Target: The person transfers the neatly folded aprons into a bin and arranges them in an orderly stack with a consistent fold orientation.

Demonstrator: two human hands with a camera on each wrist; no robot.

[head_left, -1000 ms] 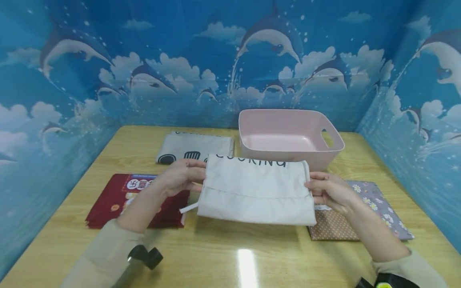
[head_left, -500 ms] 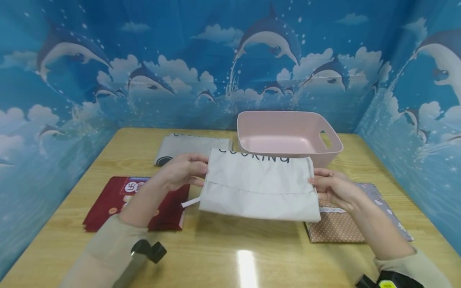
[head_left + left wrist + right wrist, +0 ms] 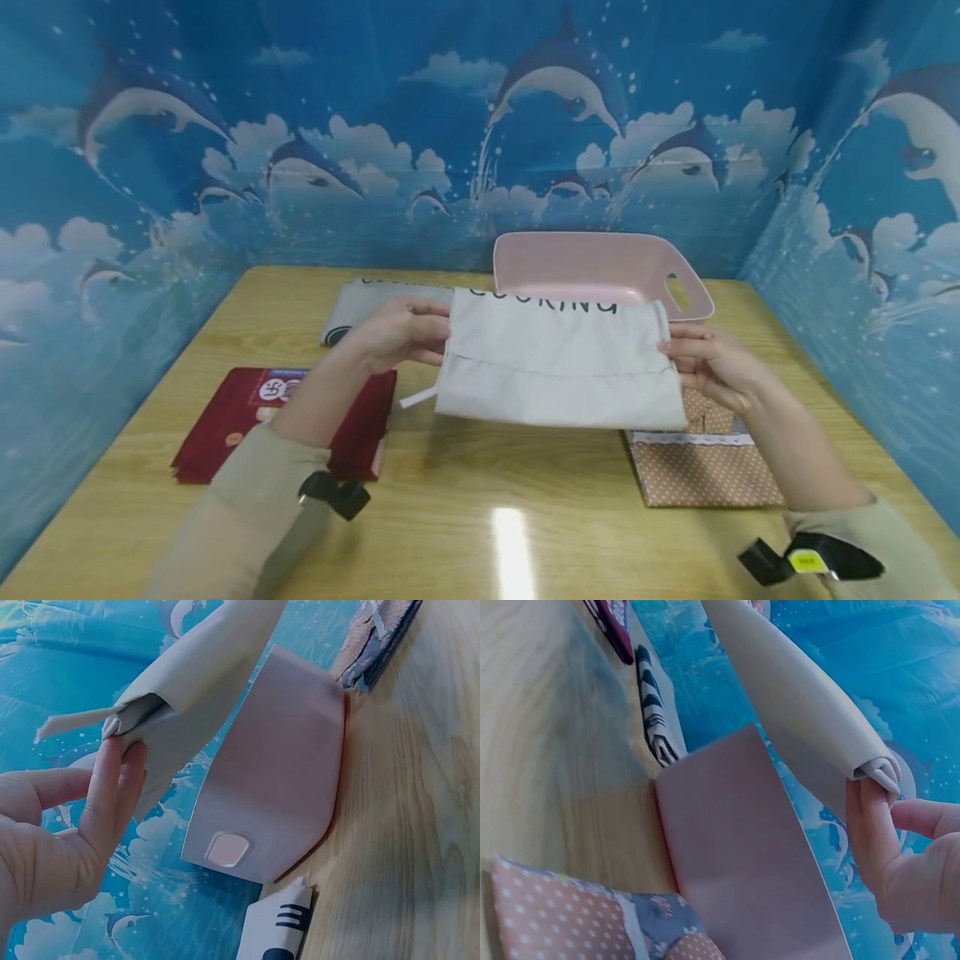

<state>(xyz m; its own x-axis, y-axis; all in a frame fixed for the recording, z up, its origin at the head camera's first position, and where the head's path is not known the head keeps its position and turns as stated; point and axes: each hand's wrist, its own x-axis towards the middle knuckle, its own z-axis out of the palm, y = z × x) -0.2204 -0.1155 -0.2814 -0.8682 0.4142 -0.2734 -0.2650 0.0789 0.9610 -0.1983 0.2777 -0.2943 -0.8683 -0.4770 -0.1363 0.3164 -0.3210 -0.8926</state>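
A folded off-white apron (image 3: pixel 558 367) with COOKING lettering on it is held up off the table between both hands. At its left edge, my left hand (image 3: pixel 397 337) pinches it between thumb and fingers; a white strap (image 3: pixel 417 397) sticks out below. My right hand (image 3: pixel 712 367) pinches the opposite edge. In the wrist views the layers of the apron (image 3: pixel 210 667) curl over at the gripped edges. Just beyond it stands a pink plastic bin (image 3: pixel 592 258), whose lower front is hidden by the apron in the head view.
A second folded COOKING cloth (image 3: pixel 360 304) lies at the back left. The dark red folded cloth (image 3: pixel 352 437) is on the left. On the right lies a brown dotted cloth (image 3: pixel 705 475) with lace trim, partly under my right arm. A dolphin-printed curtain (image 3: pixel 450 167) encloses the table.
Both hands have carried the apron forward and slightly right, raising it in the head view. It now covers the bin's front, and more of the brown dotted cloth shows.
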